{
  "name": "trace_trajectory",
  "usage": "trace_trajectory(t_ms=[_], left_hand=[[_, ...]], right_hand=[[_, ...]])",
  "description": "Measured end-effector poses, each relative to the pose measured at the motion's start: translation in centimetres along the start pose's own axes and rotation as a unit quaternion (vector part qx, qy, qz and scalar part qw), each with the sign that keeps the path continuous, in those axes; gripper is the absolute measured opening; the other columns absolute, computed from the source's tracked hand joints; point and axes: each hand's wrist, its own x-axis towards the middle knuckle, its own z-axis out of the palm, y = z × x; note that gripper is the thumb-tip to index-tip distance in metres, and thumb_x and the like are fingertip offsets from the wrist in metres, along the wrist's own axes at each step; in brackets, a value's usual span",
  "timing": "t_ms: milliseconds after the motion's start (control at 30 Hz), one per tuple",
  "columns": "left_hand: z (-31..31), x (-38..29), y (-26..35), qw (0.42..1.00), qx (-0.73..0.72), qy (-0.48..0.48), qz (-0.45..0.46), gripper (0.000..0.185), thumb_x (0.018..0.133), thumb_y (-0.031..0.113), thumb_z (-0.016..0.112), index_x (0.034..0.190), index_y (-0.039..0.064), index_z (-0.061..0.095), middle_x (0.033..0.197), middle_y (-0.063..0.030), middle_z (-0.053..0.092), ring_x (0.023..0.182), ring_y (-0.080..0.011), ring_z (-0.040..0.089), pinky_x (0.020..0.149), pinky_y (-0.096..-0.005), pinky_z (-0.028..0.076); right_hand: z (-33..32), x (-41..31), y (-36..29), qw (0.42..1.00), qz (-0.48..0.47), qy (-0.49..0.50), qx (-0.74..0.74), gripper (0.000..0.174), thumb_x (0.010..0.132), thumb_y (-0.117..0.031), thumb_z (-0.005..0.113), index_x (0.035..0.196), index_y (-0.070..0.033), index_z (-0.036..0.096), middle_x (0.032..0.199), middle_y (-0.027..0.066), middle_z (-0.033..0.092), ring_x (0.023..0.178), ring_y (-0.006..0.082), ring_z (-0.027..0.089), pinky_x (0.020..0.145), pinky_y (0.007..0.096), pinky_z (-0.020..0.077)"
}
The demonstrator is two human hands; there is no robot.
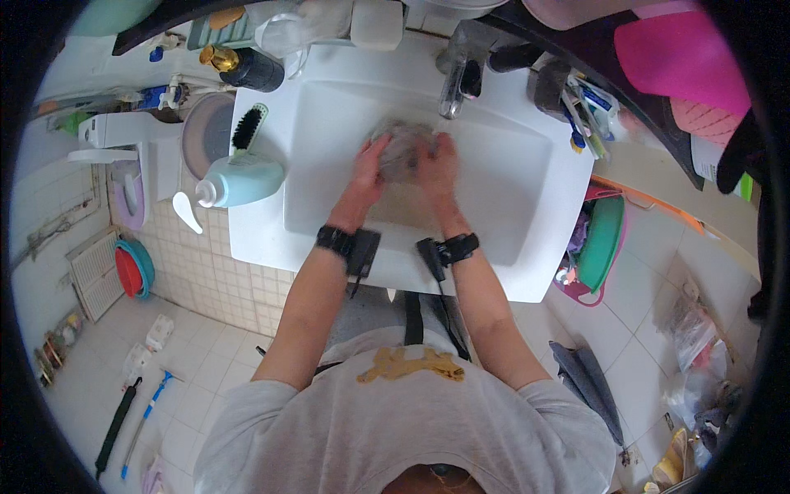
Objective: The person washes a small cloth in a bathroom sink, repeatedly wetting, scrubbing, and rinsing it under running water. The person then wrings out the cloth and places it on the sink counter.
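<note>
A wet-looking grey cloth (pixel 402 148), blurred and bunched up, is between my hands over the white washbasin (pixel 512 179). My left hand (pixel 368 170) grips its left side, and my right hand (pixel 439 170) has hold of the right side. Just beyond the cloth, the metal faucet (pixel 453 92) points down into the basin; whether water runs from it is hard to tell. Murky water seems to lie on the basin floor beneath my hands. Both wrists wear black straps with small devices attached.
On the basin's left rim stand a light-blue pump bottle (pixel 244 179), a scrub brush (pixel 249 128) and a dark bottle with a gold pump (pixel 253 69). Toothbrushes (pixel 589 111) crowd the right corner. A green basin (pixel 602 244) sits low on the right, near plastic bags (pixel 691 339).
</note>
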Motion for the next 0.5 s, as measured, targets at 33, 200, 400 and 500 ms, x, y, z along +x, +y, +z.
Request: trace_trajectory(t_ms=[33, 200, 400, 500], left_hand=[[-0.2, -0.7, 0.6, 0.997, 0.038, 0.072, 0.008, 0.037, 0.086, 0.028, 0.055, 0.119, 0.012, 0.05, 0.111, -0.0061, 0.054, 0.099, -0.022, 0.054, 0.083, -0.0352, 0.045], [-0.4, -2.1, 0.2, 0.777, 0.572, 0.249, 0.088, 0.049, 0.075, 0.022, 0.066, 0.121, 0.012, 0.05, 0.123, -0.0149, 0.045, 0.107, -0.0294, 0.049, 0.086, -0.0399, 0.043], [3.0, -3.4, -3.5, 0.624, 0.718, 0.192, 0.239, 0.084, 0.062, 0.018, 0.071, 0.135, 0.012, 0.03, 0.133, -0.0269, 0.026, 0.124, -0.0456, 0.025, 0.101, -0.0526, 0.023], [4.3, -4.9, -3.5, 0.676, 0.65, 0.084, 0.336, 0.084, 0.063, 0.014, 0.07, 0.136, 0.011, 0.027, 0.138, -0.0211, 0.023, 0.127, -0.0443, 0.021, 0.103, -0.054, 0.019]], right_hand=[[-1.4, 0.9, 1.1, 0.998, -0.031, 0.048, -0.014, 0.038, 0.072, -0.025, 0.068, 0.1, -0.002, 0.055, 0.089, 0.0186, 0.056, 0.081, 0.0343, 0.055, 0.071, 0.0381, 0.0455], [-1.4, 2.3, 5.7, 0.94, 0.002, 0.162, -0.299, 0.036, 0.07, -0.014, 0.068, 0.102, -0.006, 0.053, 0.095, 0.016, 0.055, 0.089, 0.0326, 0.053, 0.07, 0.0406, 0.0445], [-1.1, 0.1, -0.6, 0.996, 0.023, -0.077, 0.046, 0.015, 0.073, -0.008, 0.063, 0.084, -0.003, 0.055, 0.07, 0.0075, 0.057, 0.064, 0.0198, 0.054, 0.06, 0.0336, 0.0457], [-5.4, -3.0, -6.9, 0.985, -0.038, -0.089, 0.142, 0.01, 0.074, -0.007, 0.063, 0.075, -0.002, 0.054, 0.058, 0.0, 0.05, 0.054, 0.0098, 0.046, 0.053, 0.0244, 0.0406]])
